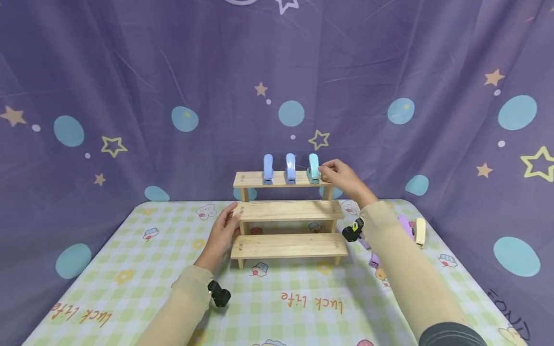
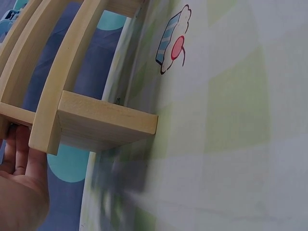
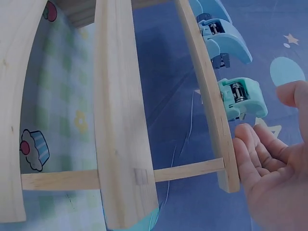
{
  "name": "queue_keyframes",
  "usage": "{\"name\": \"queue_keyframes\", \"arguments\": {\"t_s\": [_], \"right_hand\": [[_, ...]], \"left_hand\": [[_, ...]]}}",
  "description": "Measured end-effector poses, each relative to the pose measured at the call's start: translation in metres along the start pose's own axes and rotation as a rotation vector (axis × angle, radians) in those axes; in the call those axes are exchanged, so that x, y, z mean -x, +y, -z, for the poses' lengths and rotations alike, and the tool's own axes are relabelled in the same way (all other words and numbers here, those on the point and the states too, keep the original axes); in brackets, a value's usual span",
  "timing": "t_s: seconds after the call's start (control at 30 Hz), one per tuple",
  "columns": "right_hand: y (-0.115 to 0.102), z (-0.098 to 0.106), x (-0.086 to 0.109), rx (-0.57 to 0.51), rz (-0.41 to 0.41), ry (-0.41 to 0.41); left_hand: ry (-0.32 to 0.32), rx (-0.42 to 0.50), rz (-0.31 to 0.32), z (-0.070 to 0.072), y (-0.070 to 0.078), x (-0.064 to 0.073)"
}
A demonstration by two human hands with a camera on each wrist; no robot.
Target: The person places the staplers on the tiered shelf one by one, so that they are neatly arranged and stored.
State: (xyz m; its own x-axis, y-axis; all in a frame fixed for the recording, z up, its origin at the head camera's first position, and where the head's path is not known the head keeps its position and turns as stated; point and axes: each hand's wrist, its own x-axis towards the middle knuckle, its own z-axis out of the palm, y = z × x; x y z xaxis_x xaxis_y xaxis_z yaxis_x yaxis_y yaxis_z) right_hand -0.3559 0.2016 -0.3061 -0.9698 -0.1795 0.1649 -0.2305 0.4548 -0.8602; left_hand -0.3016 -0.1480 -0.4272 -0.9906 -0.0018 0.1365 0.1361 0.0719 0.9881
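Observation:
A three-tier wooden display stand (image 1: 287, 246) stands on the table. Along its top shelf sit two blue staplers (image 1: 268, 169) (image 1: 290, 169) and one teal stapler (image 1: 313, 169), side by side and pointing forward. My right hand (image 1: 343, 179) is at the right end of that shelf, beside the teal stapler. In the right wrist view its thumb is held apart from the loosely bent fingers (image 3: 262, 149), and nothing lies between them. At the left end of the middle shelf, my left hand (image 1: 222, 233) touches the stand, its fingers (image 2: 21, 151) stretched along the side.
To the right of the stand, partly behind my right forearm, lie purple staplers (image 1: 405, 226) and a cream stapler (image 1: 420, 232). A checked cloth (image 1: 143, 283) covers the table. A purple patterned curtain (image 1: 225, 77) hangs close behind the stand.

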Motion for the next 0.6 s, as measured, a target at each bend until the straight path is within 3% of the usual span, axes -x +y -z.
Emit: {"name": "queue_keyframes", "arguments": {"t_s": [0.17, 0.6], "right_hand": [[0.001, 0.005, 0.007, 0.0, 0.016, -0.014], [0.005, 0.029, 0.04, 0.202, 0.046, -0.04]], "left_hand": [[-0.003, 0.019, -0.002, -0.001, -0.001, 0.0], [-0.025, 0.034, 0.006, 0.0, 0.006, 0.003]]}}
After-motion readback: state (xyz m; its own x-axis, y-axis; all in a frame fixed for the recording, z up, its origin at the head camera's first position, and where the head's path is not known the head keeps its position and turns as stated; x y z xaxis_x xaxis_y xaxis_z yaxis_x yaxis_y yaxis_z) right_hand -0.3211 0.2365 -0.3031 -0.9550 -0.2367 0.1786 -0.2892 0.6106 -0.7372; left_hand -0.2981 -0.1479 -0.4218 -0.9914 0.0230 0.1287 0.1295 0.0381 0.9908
